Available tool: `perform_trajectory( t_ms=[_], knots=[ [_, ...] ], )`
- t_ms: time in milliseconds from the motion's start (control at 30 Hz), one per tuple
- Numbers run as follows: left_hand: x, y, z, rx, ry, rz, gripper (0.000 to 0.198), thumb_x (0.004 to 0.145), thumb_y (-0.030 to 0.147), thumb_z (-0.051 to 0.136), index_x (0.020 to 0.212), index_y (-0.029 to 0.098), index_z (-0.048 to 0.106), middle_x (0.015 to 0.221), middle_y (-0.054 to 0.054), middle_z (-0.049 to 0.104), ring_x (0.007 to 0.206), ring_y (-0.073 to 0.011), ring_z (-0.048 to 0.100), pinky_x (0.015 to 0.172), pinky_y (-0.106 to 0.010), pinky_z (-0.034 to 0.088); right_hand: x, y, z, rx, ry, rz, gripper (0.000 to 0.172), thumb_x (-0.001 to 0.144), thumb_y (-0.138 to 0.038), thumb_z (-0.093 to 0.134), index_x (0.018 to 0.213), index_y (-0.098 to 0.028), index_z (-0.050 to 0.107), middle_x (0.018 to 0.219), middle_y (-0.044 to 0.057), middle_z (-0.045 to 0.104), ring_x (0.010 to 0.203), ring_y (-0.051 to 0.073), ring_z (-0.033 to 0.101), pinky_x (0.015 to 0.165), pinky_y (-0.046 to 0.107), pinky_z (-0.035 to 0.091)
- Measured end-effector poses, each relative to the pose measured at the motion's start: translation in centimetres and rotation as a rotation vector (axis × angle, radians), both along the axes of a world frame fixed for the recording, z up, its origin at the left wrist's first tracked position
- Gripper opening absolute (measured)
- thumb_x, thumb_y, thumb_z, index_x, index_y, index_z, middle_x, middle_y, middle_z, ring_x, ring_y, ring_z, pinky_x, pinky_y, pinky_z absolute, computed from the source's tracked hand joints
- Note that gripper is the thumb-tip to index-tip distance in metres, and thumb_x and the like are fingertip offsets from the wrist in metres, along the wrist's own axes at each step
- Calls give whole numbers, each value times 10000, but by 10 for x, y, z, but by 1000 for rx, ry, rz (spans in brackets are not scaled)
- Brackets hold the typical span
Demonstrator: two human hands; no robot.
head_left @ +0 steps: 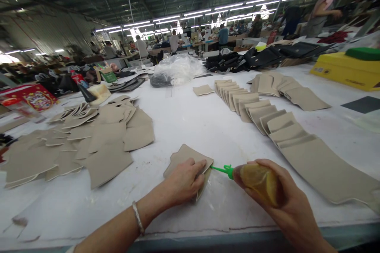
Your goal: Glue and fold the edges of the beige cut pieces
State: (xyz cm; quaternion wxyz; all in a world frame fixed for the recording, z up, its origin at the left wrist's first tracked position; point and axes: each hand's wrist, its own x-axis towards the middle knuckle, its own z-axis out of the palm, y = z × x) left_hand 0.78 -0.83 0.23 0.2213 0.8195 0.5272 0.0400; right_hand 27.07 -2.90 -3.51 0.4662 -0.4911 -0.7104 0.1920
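Observation:
My right hand is wrapped round a soft squeeze bottle of amber liquid, with a green cap and a thin green nozzle. The bottle lies tilted sideways, and its nozzle tip is at the right corner of a beige leather-like piece. My left hand grips that piece near this corner, the index finger stretched along the top and the thumb at the near edge. Part of another beige layer shows under it, below my fingers. A bracelet circles my left wrist.
Loose beige pieces are heaped at the left. On the right, an overlapping row of beige pieces runs toward the back. Clear plastic bags, black pieces and a yellow box stand further off. People work in the background.

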Motion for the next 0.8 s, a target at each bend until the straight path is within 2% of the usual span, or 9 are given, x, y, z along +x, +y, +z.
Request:
perform_trajectory(
  t_ms=[200, 333, 567, 700, 800],
  knots=[
    [0, -1, 1, -13, -7, 26, 434, 940, 289, 341, 1353, 241, 466, 919, -50, 566, 836, -215, 581, 757, -303, 418, -10, -19, 5, -192, 147, 5, 449, 807, -444, 707, 1185, -264, 545, 1139, 25, 609, 1020, 238, 599, 833, 241, 492],
    [1, -1, 2, -26, 13, 30, 458, 928, 292, 361, 1373, 231, 449, 959, -61, 576, 867, -222, 586, 783, -309, 429, -12, -28, 6, -287, 224, 37, 450, 818, -469, 679, 1198, -274, 539, 1139, 2, 610, 1045, 212, 587, 876, 200, 461],
    [3, -3, 4, -13, 14, 26, 440, 930, 302, 355, 1348, 220, 467, 971, -68, 585, 879, -229, 595, 799, -322, 443, 1, -15, -5, -160, 126, 38, 466, 808, -419, 719, 1213, -285, 533, 1153, 0, 598, 1004, 191, 602, 866, 182, 460],
    [2, -3, 5, -17, 26, 27, 444, 924, 304, 363, 1351, 228, 463, 977, -66, 588, 878, -231, 598, 796, -327, 449, -2, -20, -3, -221, 145, 17, 432, 836, -456, 674, 1207, -286, 531, 1141, 2, 607, 1018, 199, 602, 854, 182, 477],
    [2, -3, 4, -12, 39, 35, 449, 926, 307, 358, 1358, 230, 455, 975, -67, 586, 872, -235, 598, 789, -334, 454, 0, -18, -2, -171, 120, 42, 426, 821, -434, 696, 1192, -289, 545, 1103, -3, 625, 965, 187, 628, 827, 169, 490]
  ],
)
